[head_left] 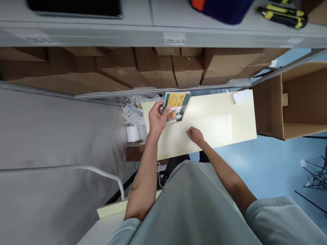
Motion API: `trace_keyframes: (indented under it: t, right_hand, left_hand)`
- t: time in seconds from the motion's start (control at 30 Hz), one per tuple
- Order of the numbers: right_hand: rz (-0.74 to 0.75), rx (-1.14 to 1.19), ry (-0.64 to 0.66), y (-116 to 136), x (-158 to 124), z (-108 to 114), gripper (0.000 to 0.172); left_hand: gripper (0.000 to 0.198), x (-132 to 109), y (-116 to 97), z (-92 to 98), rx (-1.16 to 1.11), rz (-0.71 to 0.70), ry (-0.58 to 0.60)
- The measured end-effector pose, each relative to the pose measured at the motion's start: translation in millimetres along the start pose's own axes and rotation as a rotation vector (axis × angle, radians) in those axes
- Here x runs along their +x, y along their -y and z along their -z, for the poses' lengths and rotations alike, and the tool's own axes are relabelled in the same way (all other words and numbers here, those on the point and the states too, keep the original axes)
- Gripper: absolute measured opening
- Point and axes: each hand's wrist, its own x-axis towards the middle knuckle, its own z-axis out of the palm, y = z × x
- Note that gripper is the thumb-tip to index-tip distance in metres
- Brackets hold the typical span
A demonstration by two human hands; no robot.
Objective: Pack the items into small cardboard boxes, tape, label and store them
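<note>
My left hand (157, 117) is closed around the left edge of a small book (176, 106) with a green and yellow cover, holding it just over the far left part of a pale cream table (242, 122). My right hand (195, 135) rests on a light cream sheet or envelope (217, 127) lying flat on the table, fingers curled down onto it. Both forearms reach forward from my light grey-green shirt.
Brown cardboard boxes (158, 69) fill the shelf beyond the table. An open carton (293, 102) stands at the right. A white paper roll (133, 133) and paper scraps (133, 109) lie left of the table. A yellow-black utility knife (283, 15) sits on the upper grey shelf.
</note>
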Motion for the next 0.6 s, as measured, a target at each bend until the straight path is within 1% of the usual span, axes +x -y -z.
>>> trace_keyframes:
  t: [0.07,0.13,0.23,0.3,0.33,0.37,0.43,0.5,0.6]
  right_hand:
    - [-0.054,0.172,-0.023,-40.1,-4.6,25.4,0.030]
    - [-0.125,0.441,-0.043,-80.2,-10.0,54.1,0.047]
    - [-0.204,0.773,0.003,-136.0,-21.6,95.0,0.074]
    - [-0.186,0.897,0.056,-167.8,-30.4,115.5,0.083]
    - [-0.162,0.931,0.070,-181.5,-34.2,122.9,0.082]
    - [-0.137,0.943,0.066,-193.6,-37.2,128.4,0.078]
    - [-0.103,0.889,0.017,-212.4,-40.1,134.7,0.063]
    - [-0.091,0.749,-0.053,-224.2,-38.6,137.2,0.046]
    - [-0.099,0.514,-0.127,-230.4,-32.0,139.4,0.028]
  left_hand:
    - [0.041,-25.4,-7.2,-32.0,-0.096,0.084,0.044]
    - [0.044,-55.1,-1.3,-71.6,-0.222,0.228,0.104]
    - [0.051,-99.2,25.3,-139.1,-0.389,0.466,0.178]
    - [0.055,-121.5,46.7,-182.7,-0.421,0.584,0.193]
    - [0.056,-129.7,56.6,-202.2,-0.417,0.623,0.191]
    - [0.056,-135.9,65.3,-219.7,-0.404,0.650,0.186]
    - [0.053,-143.5,78.7,-247.2,-0.359,0.674,0.157]
    - [0.049,-146.9,86.9,-264.9,-0.285,0.668,0.115]
    - [0.041,-147.5,91.5,-276.3,-0.187,0.597,0.057]
